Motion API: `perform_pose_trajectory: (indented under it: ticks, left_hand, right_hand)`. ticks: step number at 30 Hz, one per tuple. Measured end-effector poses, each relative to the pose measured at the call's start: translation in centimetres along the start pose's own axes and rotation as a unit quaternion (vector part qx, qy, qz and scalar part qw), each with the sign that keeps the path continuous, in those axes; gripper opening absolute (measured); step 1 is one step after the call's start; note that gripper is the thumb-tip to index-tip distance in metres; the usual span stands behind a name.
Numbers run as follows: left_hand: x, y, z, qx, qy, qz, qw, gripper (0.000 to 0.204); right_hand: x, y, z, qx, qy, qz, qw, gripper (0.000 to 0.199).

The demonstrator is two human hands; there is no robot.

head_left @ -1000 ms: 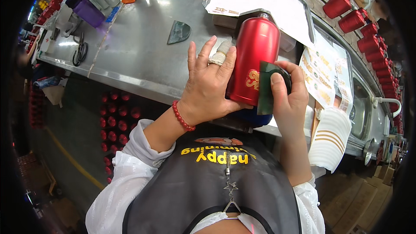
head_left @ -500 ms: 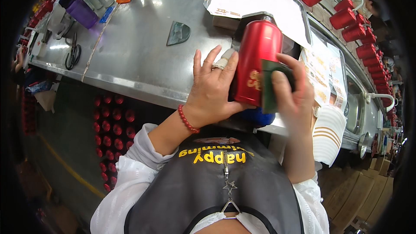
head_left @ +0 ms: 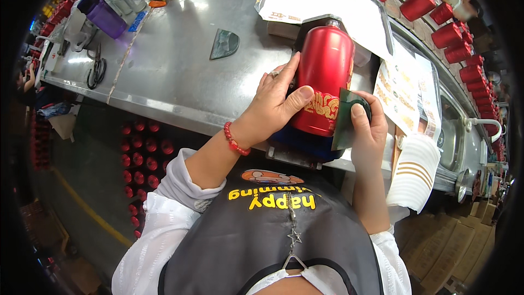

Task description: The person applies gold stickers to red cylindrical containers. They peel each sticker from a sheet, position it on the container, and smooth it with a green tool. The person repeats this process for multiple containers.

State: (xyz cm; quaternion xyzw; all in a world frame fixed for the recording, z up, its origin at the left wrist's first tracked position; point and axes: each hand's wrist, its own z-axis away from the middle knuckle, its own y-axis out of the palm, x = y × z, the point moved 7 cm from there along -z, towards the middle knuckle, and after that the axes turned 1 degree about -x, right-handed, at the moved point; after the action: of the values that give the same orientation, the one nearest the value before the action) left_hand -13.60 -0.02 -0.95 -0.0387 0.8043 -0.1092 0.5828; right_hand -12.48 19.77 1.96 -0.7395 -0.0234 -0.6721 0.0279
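Observation:
A shiny red metal bottle (head_left: 326,57) lies in front of me on a dark and blue support (head_left: 308,147), neck pointing away. A gold dragon-like pattern (head_left: 323,106) rings its near end. My left hand (head_left: 278,101) grips the bottle's left side, fingers stretched along it and thumb on top by the pattern. Between thumb and fingers, my right hand (head_left: 369,123) pinches a flat dark green scraper (head_left: 344,120), its edge against the right side of the pattern. Another flat, greenish-grey scraper (head_left: 225,44) lies on the metal table, left of the bottle.
Behind the bottle sits a tray (head_left: 261,3) with white sheets. Printed gold sheets (head_left: 401,90) and a folded striped white cloth (head_left: 416,172) lie to the right. A purple bottle (head_left: 103,17) and black scissors (head_left: 96,71) are at left. Red bottles (head_left: 417,3) line the far right.
My left hand has shifted up and right, its thumb now on top of the bottle. The bottle appears turned, showing more gold pattern. The right hand's scraper has moved slightly right and down.

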Motion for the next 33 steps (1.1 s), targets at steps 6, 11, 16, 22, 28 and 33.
perform_pose_trajectory:
  ticks: [6,11,16,22,28,33]
  left_hand:
    - [-1.4,-0.6,1.7,0.003,0.014,-0.022,1.0,0.081]
    - [-6.1,2.5,2.2,0.037,0.165,-0.384,0.908,0.101]
    - [-3.4,0.7,3.3,0.003,0.144,-0.312,0.939,0.101]
    - [-2.0,1.5,3.5,-0.017,0.118,-0.223,0.968,0.097]
    - [-2.2,1.6,3.6,-0.029,0.122,-0.193,0.973,0.09]
    - [-2.2,1.6,3.6,-0.027,0.133,-0.197,0.971,0.089]
  right_hand:
    - [-0.6,-0.5,0.0,-0.017,0.001,0.028,0.999,0.024]
    - [0.4,-2.2,0.0,-0.029,-0.083,0.156,0.984,0.024]
    - [2.8,-10.4,3.7,-0.093,-0.203,0.256,0.941,0.036]
    - [-1.3,-25.9,12.3,-0.179,-0.082,0.64,0.742,0.033]
    - [-1.4,-26.1,14.6,-0.166,-0.125,0.627,0.751,0.025]
    - [-1.6,-26.4,14.7,-0.188,-0.088,0.616,0.76,0.024]
